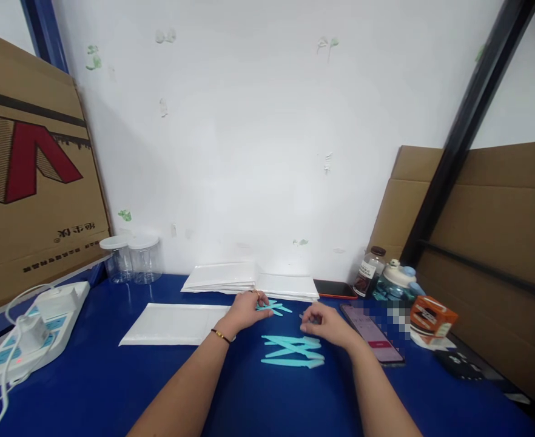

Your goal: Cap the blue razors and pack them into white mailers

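Note:
My left hand (248,311) is closed on several slim turquoise sticks (277,307), which look like eyebrow razors and fan out to the right of its fingers. More turquoise eyebrow razors (286,363) lie loosely crossed on the blue table (249,394), between my forearms and just below the hands. My right hand (326,323) is curled in a pinch above their right ends. A small clear bit shows by its fingertips, too small to name. A white padded envelope (167,325) lies flat beside my left wrist.
Stacked white envelopes (222,277) lie against the wall, with a dark phone (335,289) beside them. Another phone (372,334), a bottle (370,270), a jug (397,282) and an orange box (431,318) stand right. At left are clear jars (145,261) and a power strip (58,340).

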Demonstrator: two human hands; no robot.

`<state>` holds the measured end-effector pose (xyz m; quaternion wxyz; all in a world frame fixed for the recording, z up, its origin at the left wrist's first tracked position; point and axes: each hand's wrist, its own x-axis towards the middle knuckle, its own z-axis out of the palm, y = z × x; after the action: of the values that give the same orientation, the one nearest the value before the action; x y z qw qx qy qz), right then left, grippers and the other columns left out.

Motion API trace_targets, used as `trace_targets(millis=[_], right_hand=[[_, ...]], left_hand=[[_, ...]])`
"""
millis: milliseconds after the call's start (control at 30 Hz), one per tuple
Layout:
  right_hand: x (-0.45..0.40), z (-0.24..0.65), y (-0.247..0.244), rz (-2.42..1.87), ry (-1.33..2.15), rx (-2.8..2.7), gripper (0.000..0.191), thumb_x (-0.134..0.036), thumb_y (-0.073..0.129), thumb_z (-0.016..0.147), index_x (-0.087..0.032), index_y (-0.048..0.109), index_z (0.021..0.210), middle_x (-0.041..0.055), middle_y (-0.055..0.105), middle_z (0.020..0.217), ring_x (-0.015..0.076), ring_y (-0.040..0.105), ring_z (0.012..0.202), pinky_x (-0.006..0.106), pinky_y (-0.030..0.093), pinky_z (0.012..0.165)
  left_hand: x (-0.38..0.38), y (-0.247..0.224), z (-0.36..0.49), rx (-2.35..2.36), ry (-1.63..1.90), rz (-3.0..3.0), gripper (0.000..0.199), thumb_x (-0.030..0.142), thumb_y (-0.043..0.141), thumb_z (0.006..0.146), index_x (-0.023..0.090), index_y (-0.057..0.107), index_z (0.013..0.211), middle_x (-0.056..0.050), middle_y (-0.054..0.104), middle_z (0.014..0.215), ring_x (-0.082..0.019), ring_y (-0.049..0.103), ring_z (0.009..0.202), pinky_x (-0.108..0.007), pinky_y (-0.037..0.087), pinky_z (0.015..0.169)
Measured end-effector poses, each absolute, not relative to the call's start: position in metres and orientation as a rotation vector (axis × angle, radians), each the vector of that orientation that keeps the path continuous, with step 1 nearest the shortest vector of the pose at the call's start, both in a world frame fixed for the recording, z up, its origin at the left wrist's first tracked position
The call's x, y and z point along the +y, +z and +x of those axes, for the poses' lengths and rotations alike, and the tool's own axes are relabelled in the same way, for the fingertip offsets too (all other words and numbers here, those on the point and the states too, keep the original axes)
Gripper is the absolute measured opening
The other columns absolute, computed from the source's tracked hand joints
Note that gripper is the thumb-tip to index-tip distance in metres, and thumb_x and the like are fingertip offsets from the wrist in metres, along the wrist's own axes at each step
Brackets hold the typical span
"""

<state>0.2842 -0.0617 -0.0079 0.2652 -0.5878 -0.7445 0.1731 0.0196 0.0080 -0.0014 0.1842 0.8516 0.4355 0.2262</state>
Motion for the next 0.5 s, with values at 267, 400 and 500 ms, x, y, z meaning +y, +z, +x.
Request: trace_targets(millis=[267, 400, 500], right_hand=[[-0.06, 0.266, -0.016, -1.516, 0.792, -1.997, 0.015, -0.03, 0.069, 0.064, -0.017, 0.062, 0.068, -0.0022, 0.057, 0.059, 0.0102, 0.047, 0.055, 0.02, 0.034, 0.052], [-0.054, 0.27, -0.016, -1.45, 0.815, -1.877, 0.017, -0.031, 0.069, 0.066, -0.016, 0.062, 0.068, -0.0018, 0.057, 0.058, 0.0104, 0.047, 0.054, 0.021, 0.035, 0.051], [-0.049, 0.283, -0.017, -1.513, 0.656, -1.75, 0.018, -0.033, 0.066, 0.068, -0.016, 0.061, 0.07, -0.0006, 0.059, 0.061, 0.0116, 0.049, 0.055, 0.022, 0.036, 0.052]], left_hand=[[-0.01, -0.008, 0.046, 0.934, 0.368, 2.552, 0.02, 0.04, 0.062, 0.074, 0.022, 0.068, 0.08, 0.002, 0.066, 0.073, -0.013, 0.057, 0.069, -0.022, 0.035, 0.064], [-0.003, -0.001, 0.04, 1.03, 0.409, 2.607, 0.015, 0.03, 0.056, 0.078, 0.022, 0.068, 0.076, 0.002, 0.067, 0.073, -0.014, 0.059, 0.072, -0.024, 0.036, 0.07], [0.006, 0.004, 0.026, 1.21, 0.444, 2.615, 0.015, 0.029, 0.054, 0.079, 0.022, 0.067, 0.076, 0.001, 0.068, 0.077, -0.015, 0.059, 0.079, -0.027, 0.035, 0.077]])
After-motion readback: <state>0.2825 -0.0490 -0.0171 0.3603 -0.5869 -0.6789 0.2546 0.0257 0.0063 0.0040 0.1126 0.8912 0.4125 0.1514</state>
